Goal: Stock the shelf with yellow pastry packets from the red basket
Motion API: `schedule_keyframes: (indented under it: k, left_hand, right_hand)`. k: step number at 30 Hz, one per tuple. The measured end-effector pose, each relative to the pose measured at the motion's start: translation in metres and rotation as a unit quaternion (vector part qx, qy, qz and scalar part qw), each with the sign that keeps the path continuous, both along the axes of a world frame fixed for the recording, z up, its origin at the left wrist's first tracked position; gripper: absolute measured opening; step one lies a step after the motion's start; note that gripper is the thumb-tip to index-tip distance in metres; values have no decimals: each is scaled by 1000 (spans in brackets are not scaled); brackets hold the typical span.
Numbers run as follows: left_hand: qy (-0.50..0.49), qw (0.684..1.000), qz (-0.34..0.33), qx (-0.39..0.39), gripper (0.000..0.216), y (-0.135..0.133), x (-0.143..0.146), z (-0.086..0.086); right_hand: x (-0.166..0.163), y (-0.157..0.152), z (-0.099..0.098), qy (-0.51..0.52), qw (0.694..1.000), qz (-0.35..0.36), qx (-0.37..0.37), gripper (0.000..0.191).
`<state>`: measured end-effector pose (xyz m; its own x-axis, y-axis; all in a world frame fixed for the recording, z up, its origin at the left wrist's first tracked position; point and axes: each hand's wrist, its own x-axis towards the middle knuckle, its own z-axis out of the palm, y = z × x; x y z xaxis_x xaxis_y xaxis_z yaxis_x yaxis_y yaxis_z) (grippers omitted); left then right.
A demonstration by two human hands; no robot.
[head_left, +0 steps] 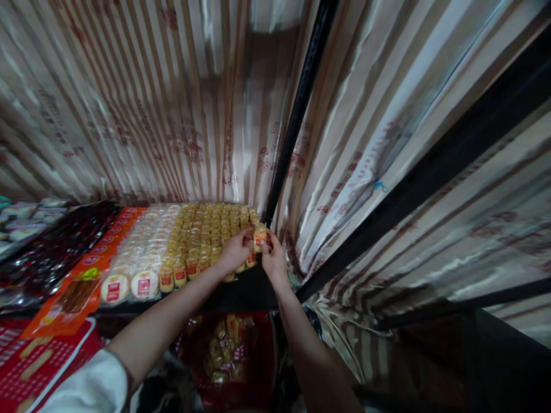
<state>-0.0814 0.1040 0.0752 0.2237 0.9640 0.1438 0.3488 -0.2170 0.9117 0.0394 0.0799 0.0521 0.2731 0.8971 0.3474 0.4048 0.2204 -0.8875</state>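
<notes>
Pinching yellow snack packet (259,236) between both hands (236,250) (272,258)

- You can make out red printing on the striped wrappers (185,143) hanging behind the shelf, but it is too blurred to read.
- The red labels on the yellow packets (202,229) and round white packets (129,281) show you no legible words.
</notes>
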Motion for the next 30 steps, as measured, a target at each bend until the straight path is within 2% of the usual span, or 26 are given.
schedule_keyframes:
  k: [4,9,14,20,25,30]
  left_hand:
    - [61,998,-26,22,45,18,12,10]
    - [192,978,-45,66,50,35,21,16]
    - [278,954,-48,103,47,50,28,4]
    - [304,936,-105,143,35,61,32,-14]
    - [323,931,-78,149,29,63,35,-23]
    - [335,932,-60,129,24,60,38,-24]
  right_hand:
    - [8,31,-3,-22,997,-67,-19,42]
    - [17,60,-19,-13,995,-92,-45,46]
    - [22,75,-39,-37,993,-99,-58,47]
    - [21,87,-66,-41,994,-84,-61,44]
    - [18,96,-82,-18,993,-78,-88,47]
    - [15,98,-87,21,994,-47,-91,57]
